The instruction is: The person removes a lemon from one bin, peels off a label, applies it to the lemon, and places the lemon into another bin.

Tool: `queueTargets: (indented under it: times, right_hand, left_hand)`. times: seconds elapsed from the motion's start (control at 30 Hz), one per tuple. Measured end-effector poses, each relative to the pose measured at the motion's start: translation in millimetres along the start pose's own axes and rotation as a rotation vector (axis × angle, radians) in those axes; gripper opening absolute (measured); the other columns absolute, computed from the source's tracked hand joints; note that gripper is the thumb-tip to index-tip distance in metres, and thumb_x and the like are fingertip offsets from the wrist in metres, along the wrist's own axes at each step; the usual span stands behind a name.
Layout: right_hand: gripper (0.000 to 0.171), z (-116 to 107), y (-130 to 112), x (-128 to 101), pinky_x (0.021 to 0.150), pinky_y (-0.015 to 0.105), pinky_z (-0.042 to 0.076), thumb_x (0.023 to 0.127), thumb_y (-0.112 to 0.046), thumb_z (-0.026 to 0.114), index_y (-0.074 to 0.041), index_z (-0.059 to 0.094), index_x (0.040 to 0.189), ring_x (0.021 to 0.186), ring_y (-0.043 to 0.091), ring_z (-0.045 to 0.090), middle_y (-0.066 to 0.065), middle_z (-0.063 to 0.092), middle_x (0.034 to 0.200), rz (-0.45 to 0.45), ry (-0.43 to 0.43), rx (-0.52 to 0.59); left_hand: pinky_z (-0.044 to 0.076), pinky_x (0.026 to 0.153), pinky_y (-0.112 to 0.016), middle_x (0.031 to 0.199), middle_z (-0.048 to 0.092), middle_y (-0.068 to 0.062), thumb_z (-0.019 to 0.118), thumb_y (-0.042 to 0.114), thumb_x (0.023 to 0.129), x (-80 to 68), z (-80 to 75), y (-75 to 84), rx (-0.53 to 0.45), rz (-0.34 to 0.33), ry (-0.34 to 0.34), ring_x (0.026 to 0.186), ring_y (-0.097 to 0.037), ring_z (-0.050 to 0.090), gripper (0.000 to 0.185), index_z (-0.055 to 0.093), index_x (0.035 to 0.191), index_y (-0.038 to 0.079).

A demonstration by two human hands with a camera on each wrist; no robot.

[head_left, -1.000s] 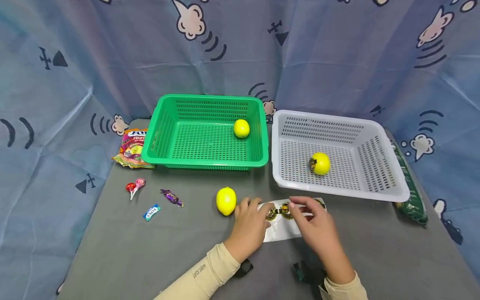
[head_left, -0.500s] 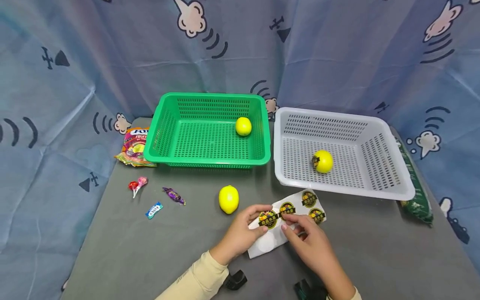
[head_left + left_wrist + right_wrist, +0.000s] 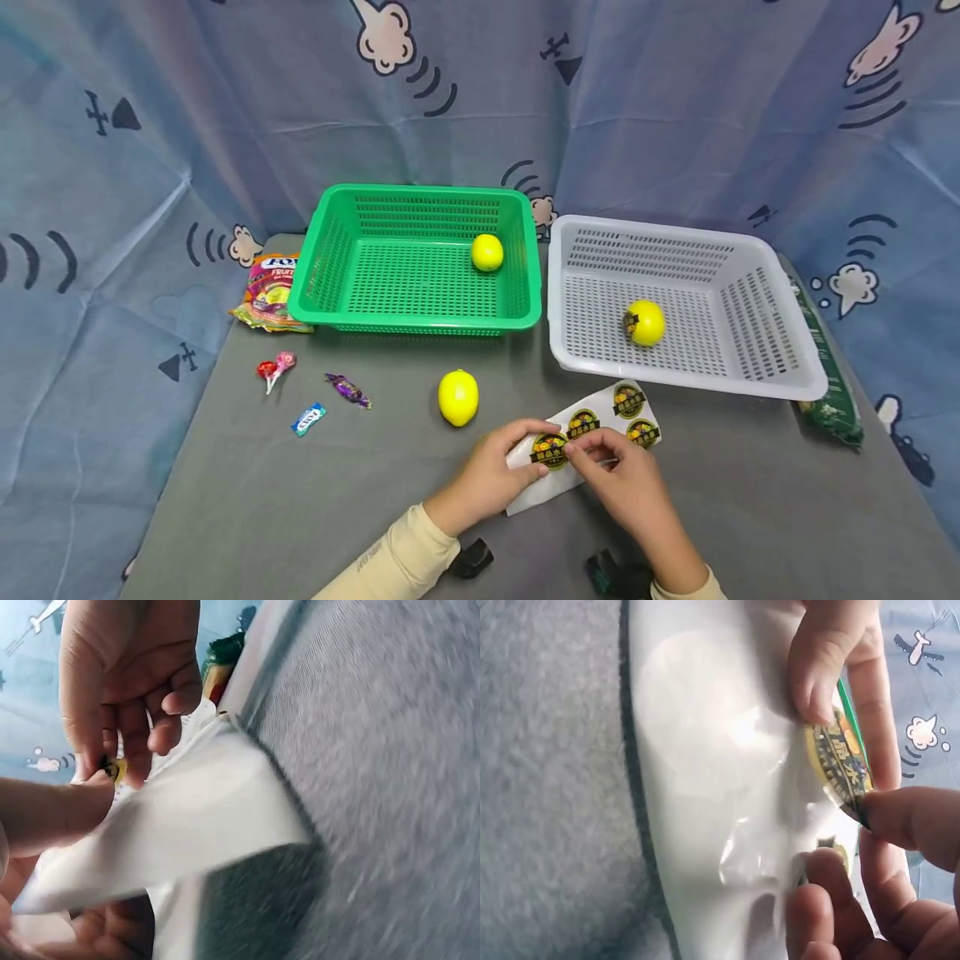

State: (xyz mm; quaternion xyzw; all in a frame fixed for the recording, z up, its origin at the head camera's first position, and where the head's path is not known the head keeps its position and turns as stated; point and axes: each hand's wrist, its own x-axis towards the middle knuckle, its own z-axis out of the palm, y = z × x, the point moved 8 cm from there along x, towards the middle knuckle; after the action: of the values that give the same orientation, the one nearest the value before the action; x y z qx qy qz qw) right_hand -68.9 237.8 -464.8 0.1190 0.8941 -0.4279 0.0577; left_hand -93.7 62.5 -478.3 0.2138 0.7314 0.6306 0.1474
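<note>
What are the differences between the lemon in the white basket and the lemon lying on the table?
The lemon in the white basket carries a dark round sticker on its left side; the lemon on the table shows none. The first lies inside the white basket, the second on the grey table, in front of the green basket and left of the sticker sheet that both hands hold. Both are yellow and look similar in size.

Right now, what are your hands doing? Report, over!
Left hand holds the sticker sheet. Right hand pinches a round sticker, peeling its edge. Lemon beside the sheet, untouched. Nothing in the way.
</note>
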Motion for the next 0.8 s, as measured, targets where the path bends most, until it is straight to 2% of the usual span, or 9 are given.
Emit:
queueTargets:
  times: [0.1,0.2,0.3,0.37,0.47,0.57,0.63,0.7,0.8]
  right_hand:
    - [0.016,-2.2,7.7,0.6,0.078,0.024,0.052,0.097,-0.026,0.08,-0.01,0.076,0.098,0.088,0.011,0.066,0.0,0.074,0.094,0.027,-0.001,0.024]
    - [0.014,-5.7,12.9,1.6,0.078,0.022,0.052,0.097,-0.022,0.08,-0.008,0.076,0.097,0.089,0.008,0.066,0.002,0.076,0.102,0.02,0.018,0.044]
    - [0.014,-8.7,14.8,2.4,0.079,0.02,0.052,0.097,-0.021,0.079,-0.008,0.075,0.096,0.089,0.005,0.066,0.004,0.076,0.109,0.008,0.024,0.052]
    - [0.014,-9.6,12.0,2.9,0.079,0.02,0.051,0.098,-0.022,0.078,-0.009,0.075,0.095,0.09,0.004,0.066,0.004,0.076,0.114,-0.009,0.022,0.053]
    - [0.014,-6.9,1.0,5.0,0.082,0.022,0.052,0.099,-0.021,0.078,-0.009,0.074,0.093,0.096,0.005,0.066,0.006,0.074,0.121,-0.035,-0.007,0.095]
    - [0.015,0.1,-16.6,8.7,0.087,0.023,0.051,0.101,-0.02,0.075,-0.007,0.072,0.094,0.109,0.008,0.064,0.008,0.071,0.131,-0.036,-0.076,0.204]
    - [0.016,4.5,-30.2,11.3,0.09,0.025,0.051,0.103,-0.017,0.071,-0.003,0.069,0.096,0.115,0.012,0.061,0.011,0.066,0.138,-0.017,-0.123,0.334]
    - [0.016,8.0,-42.8,14.0,0.091,0.027,0.051,0.105,-0.014,0.067,-0.001,0.067,0.098,0.119,0.016,0.058,0.014,0.061,0.144,0.011,-0.157,0.47]
    - [0.015,13.1,-57.3,18.9,0.092,0.03,0.051,0.106,-0.013,0.063,-0.001,0.066,0.098,0.118,0.021,0.059,0.016,0.058,0.146,0.042,-0.182,0.591]
  left_hand:
    - [0.042,0.112,-0.048,0.147,0.061,-0.007,0.083,0.004,0.09,-3.8,-10.4,13.2,0.316,0.136,0.083,0.136,-0.026,0.054,0.051,0.071,0.138,0.018]
    - [0.04,0.107,-0.061,0.153,0.055,-0.015,0.086,0.011,0.089,-8.6,-35.1,25.9,0.582,0.253,0.277,0.137,-0.038,0.049,0.045,0.074,0.132,0.017]
    - [0.041,0.102,-0.061,0.153,0.052,-0.019,0.089,0.018,0.087,-10.3,-68.5,22.0,0.673,0.176,0.453,0.131,-0.043,0.048,0.049,0.073,0.133,0.017]
    - [0.041,0.098,-0.058,0.149,0.052,-0.021,0.092,0.024,0.085,-9.9,-86.4,11.0,0.669,0.06,0.476,0.125,-0.043,0.046,0.06,0.069,0.139,0.019]
    - [0.041,0.092,-0.052,0.138,0.058,-0.02,0.093,0.03,0.084,-7.5,-97.8,-7.8,0.686,-0.08,0.387,0.114,-0.039,0.047,0.072,0.062,0.149,0.024]
    - [0.042,0.09,-0.051,0.127,0.063,-0.017,0.092,0.028,0.085,-4.1,-98.0,-17.2,0.686,-0.125,0.315,0.108,-0.037,0.049,0.072,0.06,0.15,0.026]
    - [0.044,0.091,-0.051,0.126,0.063,-0.017,0.091,0.023,0.086,-1.4,-96.9,-20.2,0.643,-0.133,0.32,0.109,-0.037,0.051,0.07,0.06,0.149,0.026]
    - [0.047,0.093,-0.049,0.129,0.062,-0.018,0.09,0.015,0.086,1.7,-94.6,-22.5,0.511,-0.13,0.336,0.111,-0.036,0.054,0.07,0.06,0.148,0.024]
    - [0.054,0.097,-0.041,0.139,0.056,-0.019,0.087,-0.001,0.085,6.6,-85.3,-24.6,0.112,-0.093,0.299,0.116,-0.035,0.06,0.075,0.055,0.15,0.017]
